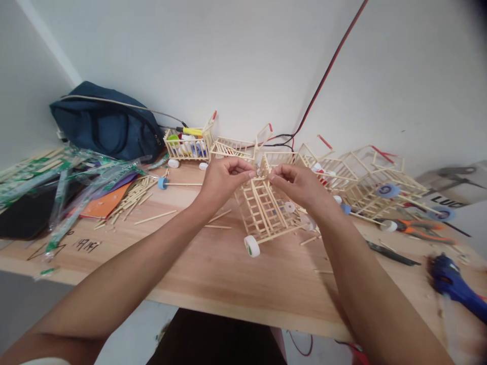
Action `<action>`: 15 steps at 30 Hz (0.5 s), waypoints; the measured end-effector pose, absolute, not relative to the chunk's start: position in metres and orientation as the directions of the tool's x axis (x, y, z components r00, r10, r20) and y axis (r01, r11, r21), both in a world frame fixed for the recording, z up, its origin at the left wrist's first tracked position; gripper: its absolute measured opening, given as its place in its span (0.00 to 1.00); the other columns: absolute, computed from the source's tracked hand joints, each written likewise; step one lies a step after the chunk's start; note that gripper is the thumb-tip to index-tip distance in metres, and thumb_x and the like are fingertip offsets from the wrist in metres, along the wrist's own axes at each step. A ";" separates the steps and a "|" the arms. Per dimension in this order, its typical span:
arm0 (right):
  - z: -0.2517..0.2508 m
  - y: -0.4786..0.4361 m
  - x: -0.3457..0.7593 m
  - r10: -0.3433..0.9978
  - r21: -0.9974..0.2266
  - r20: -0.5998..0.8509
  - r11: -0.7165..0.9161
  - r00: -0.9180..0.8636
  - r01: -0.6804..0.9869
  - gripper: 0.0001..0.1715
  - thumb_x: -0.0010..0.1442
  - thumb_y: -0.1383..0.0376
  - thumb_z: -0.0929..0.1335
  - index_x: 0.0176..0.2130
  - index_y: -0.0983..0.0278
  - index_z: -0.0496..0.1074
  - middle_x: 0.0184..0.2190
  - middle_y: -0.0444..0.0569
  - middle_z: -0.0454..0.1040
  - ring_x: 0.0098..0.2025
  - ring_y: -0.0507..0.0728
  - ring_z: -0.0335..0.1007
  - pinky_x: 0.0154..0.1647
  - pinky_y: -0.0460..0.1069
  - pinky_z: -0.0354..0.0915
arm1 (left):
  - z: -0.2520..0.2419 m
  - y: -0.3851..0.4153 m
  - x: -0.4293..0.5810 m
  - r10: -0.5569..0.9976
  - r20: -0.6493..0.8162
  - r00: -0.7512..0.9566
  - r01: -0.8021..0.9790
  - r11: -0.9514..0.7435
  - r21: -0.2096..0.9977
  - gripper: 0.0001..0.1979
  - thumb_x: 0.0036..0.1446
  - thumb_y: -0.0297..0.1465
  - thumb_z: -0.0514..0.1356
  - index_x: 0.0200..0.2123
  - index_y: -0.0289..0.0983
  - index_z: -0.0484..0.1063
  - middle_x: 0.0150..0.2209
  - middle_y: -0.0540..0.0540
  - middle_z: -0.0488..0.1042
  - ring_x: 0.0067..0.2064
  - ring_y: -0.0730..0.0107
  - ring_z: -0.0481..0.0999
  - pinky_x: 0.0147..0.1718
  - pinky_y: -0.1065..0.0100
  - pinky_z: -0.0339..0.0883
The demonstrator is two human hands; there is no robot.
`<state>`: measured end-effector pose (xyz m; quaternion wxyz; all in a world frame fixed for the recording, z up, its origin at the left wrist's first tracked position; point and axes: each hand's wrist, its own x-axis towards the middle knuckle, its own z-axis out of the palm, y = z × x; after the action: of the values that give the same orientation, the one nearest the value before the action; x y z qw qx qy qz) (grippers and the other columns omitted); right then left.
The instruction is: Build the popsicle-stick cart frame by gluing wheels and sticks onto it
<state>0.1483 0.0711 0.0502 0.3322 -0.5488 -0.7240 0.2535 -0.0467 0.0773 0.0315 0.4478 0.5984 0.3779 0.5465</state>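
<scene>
A small cart built of thin wooden sticks (266, 213) stands tilted on the wooden table (236, 274), with white bottle-cap wheels (251, 246) at its lower corner. My left hand (222, 177) and my right hand (299, 183) meet above its top edge. Both pinch with thumb and fingers pressed together at the cart's upper rim, near a small piece between the fingertips that is too small to name.
Several more stick carts (365, 177) line the wall, one filled with coloured items (188, 143). Loose sticks (133, 197), a stick axle with a blue cap (163, 183), plastic wrappers (68, 177), a dark blue bag (106, 121), orange pliers (418, 226), a blue glue gun (452, 284) and a red cable (327, 66) surround them.
</scene>
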 end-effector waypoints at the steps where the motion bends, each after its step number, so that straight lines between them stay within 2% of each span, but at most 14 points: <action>1: 0.050 0.071 0.148 0.962 -0.733 0.204 0.272 -0.181 0.624 0.13 0.54 0.56 0.67 0.26 0.63 0.71 0.24 0.44 0.70 0.28 0.52 0.63 0.31 0.49 0.57 | 0.031 0.077 -0.046 0.942 0.314 0.117 -0.040 -0.311 0.949 0.07 0.44 0.29 0.70 0.29 0.33 0.79 0.29 0.48 0.78 0.32 0.73 0.75 0.34 0.71 0.69; 6: 0.047 0.071 0.149 0.957 -0.760 0.206 0.288 -0.205 0.583 0.13 0.53 0.55 0.67 0.27 0.62 0.70 0.24 0.44 0.70 0.27 0.52 0.62 0.30 0.48 0.57 | 0.029 0.078 -0.045 0.949 0.296 0.112 -0.055 -0.292 0.955 0.11 0.44 0.28 0.69 0.35 0.33 0.78 0.27 0.50 0.76 0.30 0.75 0.73 0.31 0.73 0.66; 15: 0.046 0.070 0.151 0.954 -0.756 0.216 0.299 -0.209 0.582 0.12 0.53 0.56 0.68 0.28 0.62 0.71 0.24 0.43 0.70 0.26 0.51 0.61 0.30 0.48 0.57 | 0.030 0.076 -0.044 0.945 0.301 0.127 -0.038 -0.299 0.954 0.12 0.44 0.28 0.69 0.35 0.34 0.78 0.26 0.50 0.75 0.29 0.75 0.73 0.30 0.73 0.65</action>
<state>0.1508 0.0697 0.0459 0.3438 -0.5266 -0.7289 0.2704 -0.0443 0.0760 0.0297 0.4546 0.5975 0.3794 0.5407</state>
